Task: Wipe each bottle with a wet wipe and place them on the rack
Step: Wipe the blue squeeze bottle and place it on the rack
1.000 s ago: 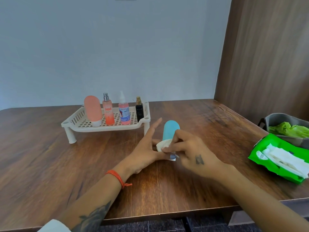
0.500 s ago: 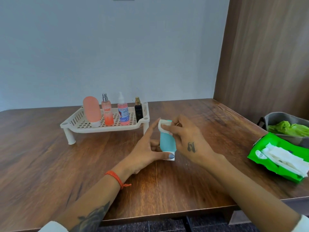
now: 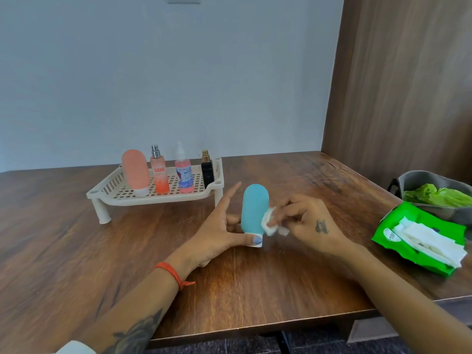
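1. Head view: left hand (image 3: 217, 233) pinches the blue bottle (image 3: 254, 209) at its white cap, upright on the table (image 3: 76, 251).
2. Right hand (image 3: 310, 226) pinches a wipe (image 3: 270, 222) against the bottle's right side.
3. Far left, the rack (image 3: 112, 190) holds four bottles.

Five bottles stood in view: four on the one white slotted plastic rack (image 3: 163, 198), namely one rounded coral-pink squeeze bottle (image 3: 135, 171), one clear orange-tinted spray bottle with a silver top (image 3: 159, 172), one pink spray bottle with a white nozzle and blue label (image 3: 183, 174) and one small black bottle with a gold cap (image 3: 207, 170), and one rounded blue squeeze bottle (image 3: 254, 210) on the single brown wooden table (image 3: 63, 241). There was one crumpled white wet wipe (image 3: 271, 223), one green wipes packet (image 3: 419, 238), one grey bin (image 3: 419, 180), and two hands.
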Demonstrator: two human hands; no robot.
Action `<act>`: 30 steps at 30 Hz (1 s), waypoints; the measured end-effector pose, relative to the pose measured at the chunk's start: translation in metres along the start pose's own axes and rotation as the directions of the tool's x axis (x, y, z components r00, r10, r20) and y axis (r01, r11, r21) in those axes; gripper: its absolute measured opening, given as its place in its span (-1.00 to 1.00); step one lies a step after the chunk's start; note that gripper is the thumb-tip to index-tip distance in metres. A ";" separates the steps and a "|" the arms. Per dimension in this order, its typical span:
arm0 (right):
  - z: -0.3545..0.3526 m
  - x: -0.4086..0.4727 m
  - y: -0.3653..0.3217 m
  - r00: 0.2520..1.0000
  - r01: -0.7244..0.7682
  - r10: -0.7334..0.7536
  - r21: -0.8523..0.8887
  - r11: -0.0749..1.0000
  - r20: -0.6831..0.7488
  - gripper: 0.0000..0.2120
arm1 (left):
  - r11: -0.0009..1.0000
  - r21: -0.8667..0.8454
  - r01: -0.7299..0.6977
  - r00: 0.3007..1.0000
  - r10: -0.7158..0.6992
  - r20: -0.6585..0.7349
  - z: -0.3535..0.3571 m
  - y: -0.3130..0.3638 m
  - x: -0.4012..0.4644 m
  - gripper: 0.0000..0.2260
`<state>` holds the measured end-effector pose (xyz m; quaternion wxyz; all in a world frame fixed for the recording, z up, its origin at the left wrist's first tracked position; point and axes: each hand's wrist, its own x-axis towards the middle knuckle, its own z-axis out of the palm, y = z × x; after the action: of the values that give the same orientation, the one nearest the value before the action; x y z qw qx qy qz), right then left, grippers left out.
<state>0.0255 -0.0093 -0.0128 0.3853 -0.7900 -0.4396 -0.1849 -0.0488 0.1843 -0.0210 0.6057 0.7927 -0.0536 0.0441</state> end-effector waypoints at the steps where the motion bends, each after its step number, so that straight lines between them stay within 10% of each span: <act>1: 0.000 0.003 0.000 0.994 0.009 -0.016 -0.060 0.998 -0.112 -0.69 | 1.000 0.007 0.003 1.000 -0.003 0.002 -0.001 -0.001 0.000 -0.04; 4: 0.008 0.009 -0.014 0.963 0.131 -0.167 -0.174 0.976 -0.210 -0.78 | 1.000 -0.012 0.004 1.000 -0.004 -0.005 0.000 -0.001 0.001 -0.06; 10: 0.028 0.012 -0.032 0.922 0.383 -0.317 -0.402 0.832 0.223 -0.52 | 0.996 -0.061 -0.068 0.997 0.066 -0.030 0.000 -0.001 0.001 -0.08; 24: 0.019 0.026 -0.022 0.973 -0.157 0.137 -0.100 0.982 -0.184 -0.69 | 1.000 0.000 -0.027 1.000 0.027 0.009 -0.001 0.000 0.001 -0.07; 30: 0.028 -0.008 -0.021 0.993 -0.036 0.023 -0.111 0.993 -0.119 -0.57 | 0.999 -0.009 -0.034 0.999 0.035 0.014 0.001 0.003 0.000 -0.07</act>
<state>0.0021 0.0145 -0.0264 0.3680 -0.8047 -0.3931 -0.2501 -0.0497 0.1825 -0.0184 0.6080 0.7892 -0.0717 0.0487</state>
